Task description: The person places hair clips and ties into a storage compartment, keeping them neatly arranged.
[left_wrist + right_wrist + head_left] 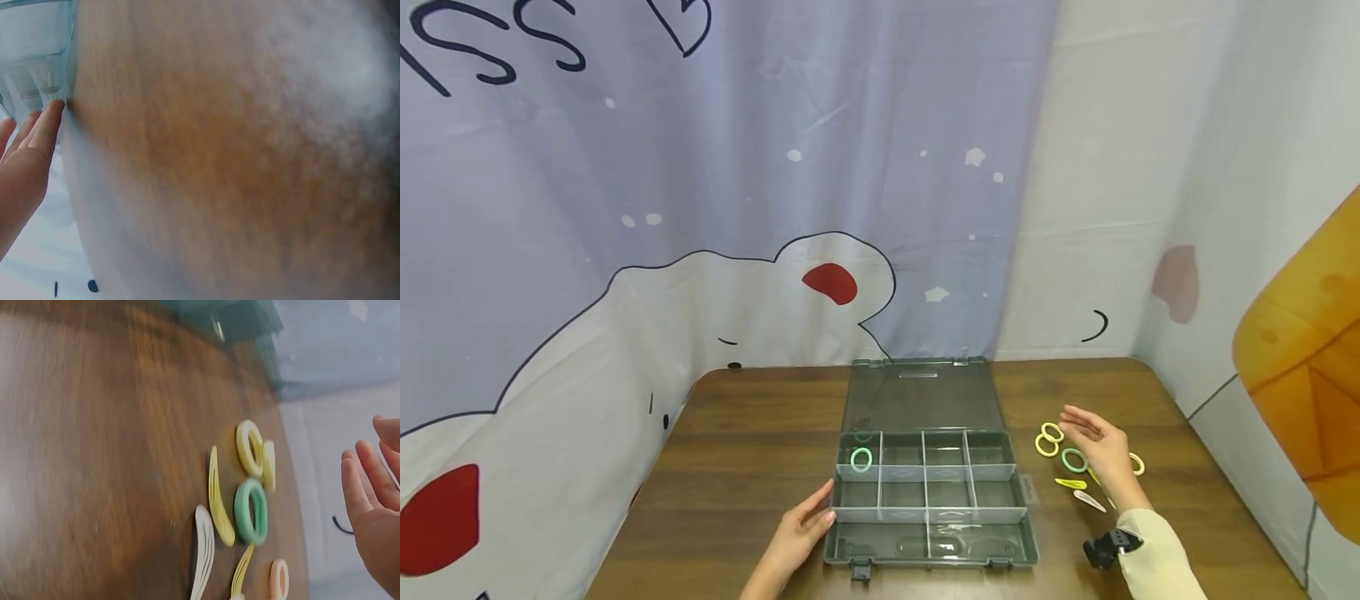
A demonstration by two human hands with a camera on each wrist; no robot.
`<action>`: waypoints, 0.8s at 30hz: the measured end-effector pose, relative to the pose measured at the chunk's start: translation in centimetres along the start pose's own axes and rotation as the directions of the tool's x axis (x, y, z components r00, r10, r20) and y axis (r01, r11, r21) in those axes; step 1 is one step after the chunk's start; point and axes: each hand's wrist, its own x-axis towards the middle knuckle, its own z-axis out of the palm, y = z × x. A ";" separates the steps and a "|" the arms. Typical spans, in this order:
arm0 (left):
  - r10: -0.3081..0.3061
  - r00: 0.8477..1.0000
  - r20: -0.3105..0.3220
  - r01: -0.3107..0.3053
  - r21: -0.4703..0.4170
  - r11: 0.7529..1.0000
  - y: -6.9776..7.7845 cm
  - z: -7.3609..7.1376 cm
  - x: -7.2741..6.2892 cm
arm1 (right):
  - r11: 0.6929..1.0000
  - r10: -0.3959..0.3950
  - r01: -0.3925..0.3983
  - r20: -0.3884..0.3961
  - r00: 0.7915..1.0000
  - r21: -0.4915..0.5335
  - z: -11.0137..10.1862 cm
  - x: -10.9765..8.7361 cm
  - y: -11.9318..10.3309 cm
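A grey see-through divided box (932, 560) stands on the table with its lid (923, 396) laid back. One green hair tie (861, 459) lies in its back left compartment. My left hand (796, 533) rests against the box's left side, the fingers fairly straight; the left wrist view shows the fingertips (55, 107) at the wall. Above the loose hair things on the right, my right hand (1103, 450) hovers with nothing visible in its fingers. Below it lie yellow hair ties (250, 449), a green hair tie (251, 512), a yellow hair clip (217, 500) and a white hair clip (202, 550).
A pale hair tie (1137, 464) lies right of the right hand, and another yellow clip (241, 575) is partly hidden. The brown wooden table (737, 450) meets a printed curtain (925, 208) behind and at the sides.
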 end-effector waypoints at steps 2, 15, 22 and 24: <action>0.003 1.000 -0.001 -0.003 -0.004 1.000 0.0 0.0 0.0 | 1.000 0.015 -0.015 -0.002 1.000 -0.004 -0.6 0.0 0.3; 0.004 1.000 0.015 -0.004 0.024 1.000 0.3 0.1 -0.2 | 0.990 0.128 -0.119 0.123 0.984 -0.082 -3.5 -0.9 3.3; 0.005 1.000 0.022 -0.006 0.030 1.000 0.3 0.0 -0.3 | 0.969 0.171 -0.128 0.196 0.966 -0.213 -3.9 -1.4 4.2; 0.005 1.000 0.019 -0.006 0.027 1.000 0.3 0.0 -0.3 | 0.964 0.170 -0.121 0.198 0.965 -0.237 -3.9 -1.4 4.4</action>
